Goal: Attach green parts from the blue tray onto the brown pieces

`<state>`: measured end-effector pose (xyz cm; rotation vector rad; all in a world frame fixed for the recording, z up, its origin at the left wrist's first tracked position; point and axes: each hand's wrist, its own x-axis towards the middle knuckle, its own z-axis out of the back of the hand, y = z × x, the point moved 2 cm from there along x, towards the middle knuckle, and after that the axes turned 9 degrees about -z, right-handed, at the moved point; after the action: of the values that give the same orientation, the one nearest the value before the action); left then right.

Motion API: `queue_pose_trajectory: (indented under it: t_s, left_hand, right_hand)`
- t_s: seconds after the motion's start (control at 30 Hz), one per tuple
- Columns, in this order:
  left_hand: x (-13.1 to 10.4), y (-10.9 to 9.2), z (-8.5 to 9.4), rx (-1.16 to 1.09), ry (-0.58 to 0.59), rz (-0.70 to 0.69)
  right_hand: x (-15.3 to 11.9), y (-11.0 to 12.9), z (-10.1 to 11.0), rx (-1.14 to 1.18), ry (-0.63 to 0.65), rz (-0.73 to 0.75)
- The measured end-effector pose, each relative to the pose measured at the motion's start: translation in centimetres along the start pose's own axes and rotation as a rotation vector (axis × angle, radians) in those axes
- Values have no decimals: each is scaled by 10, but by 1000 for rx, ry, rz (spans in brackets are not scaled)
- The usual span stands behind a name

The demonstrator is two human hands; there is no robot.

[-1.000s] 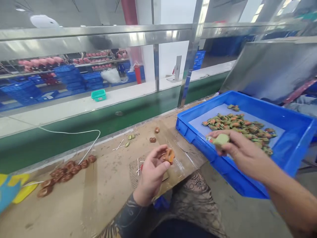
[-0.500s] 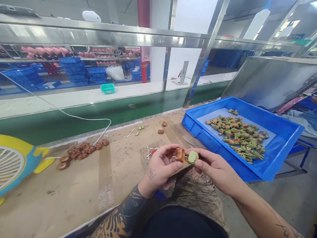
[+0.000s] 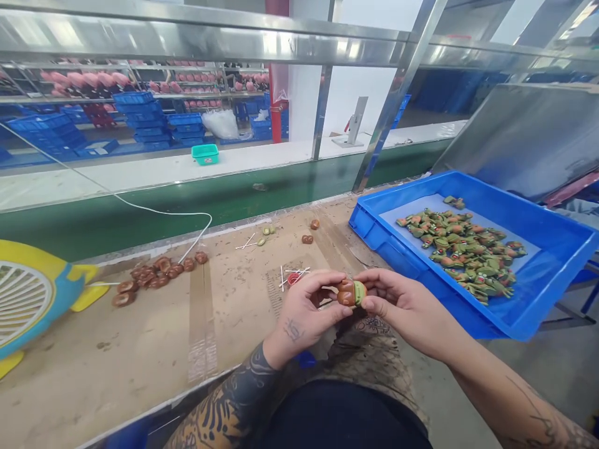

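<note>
The left hand point(image 3: 299, 315) is pinching the brown shell point(image 3: 345, 293) and the right hand point(image 3: 407, 308) the green body point(image 3: 359, 291), pressing them squarely together.

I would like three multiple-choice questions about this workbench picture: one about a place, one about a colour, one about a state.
1. Where does the heap of small green and orange pieces lie?
A. in the blue tray
B. on the green belt
C. on the fan

2. What colour is the small basket on the white ledge beyond the belt?
A. red
B. teal green
C. black

3. How do the brown piece and the green piece stand between the hands?
A. far apart
B. lying on the bench
C. pressed together

Answers:
1 A: the heap rests inside the blue tray.
2 B: it is teal green.
3 C: left hand and right hand hold them touching.
</note>
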<state>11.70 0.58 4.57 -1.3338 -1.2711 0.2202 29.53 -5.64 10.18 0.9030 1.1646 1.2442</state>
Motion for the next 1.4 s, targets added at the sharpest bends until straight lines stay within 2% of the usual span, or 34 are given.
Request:
queue_pose_trajectory:
  t_s: [0.17,0.37,0.67,0.77,0.93,1.0,1.1,1.17,1.3,1.4]
  left_hand:
    - [14,5,6,163,22,-91]
    - [21,0,19,476,86,-245]
    - [20,-7,42,498,121,-319]
    - [15,-3,48,513,127,-366]
    - [6,-1,53,587,146,-360]
    - [4,-4,53,621,176,-312]
    - [0,-10,52,583,175,-141]
    - [-5,-12,49,499,108,-12]
    - [-23,-8,40,270,-44,229]
    - [-35,-3,36,135,-119,337]
  right_hand:
    - [16,2,11,-74,50,-64]
    - [31,6,9,-230,2,-79]
    - [45,18,-11,-405,-64,-46]
    - [47,18,-18,-418,-58,-63]
    - [49,15,-28,-397,-54,-132]
    - [48,11,-29,-362,-35,-167]
    - [41,3,-28,-255,77,-153]
    - [34,-4,-26,-229,136,-120]
    - [21,-16,-25,-420,70,-62]
    - [19,-16,-29,-456,82,-53]
